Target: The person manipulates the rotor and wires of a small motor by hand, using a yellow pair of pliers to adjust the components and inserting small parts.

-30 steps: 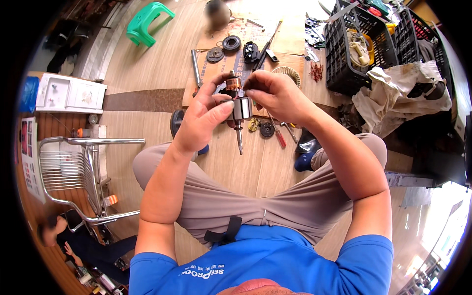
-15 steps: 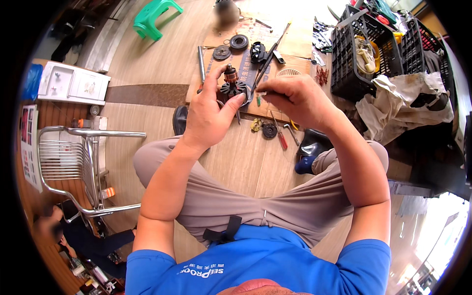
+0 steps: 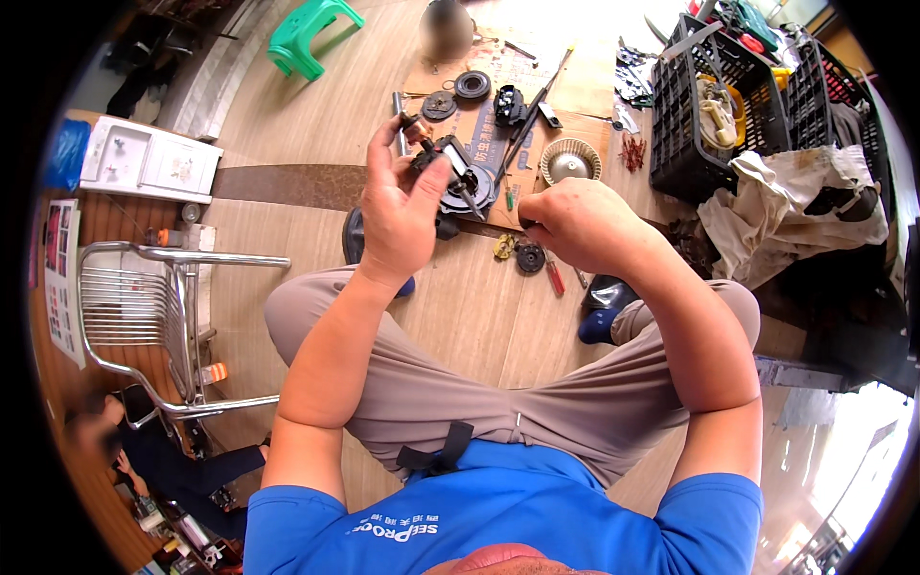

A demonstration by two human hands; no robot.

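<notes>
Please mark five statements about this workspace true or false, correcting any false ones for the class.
1. The left grip holds a motor armature. True.
2. The plastic stool is red. False: the plastic stool is green.
3. A finned wheel lies just beyond the right grip. True.
4. The black crates stand on the person's left. False: the black crates are on the right.
5. The red-handled tool lies nearer the right shoe than the left shoe. True.

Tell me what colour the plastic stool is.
The stool is green, best seen in the head view.

White lettering (image 3: 395, 529), blue shirt (image 3: 585, 517); characters (image 3: 480, 137), cardboard (image 3: 585, 91).
</notes>
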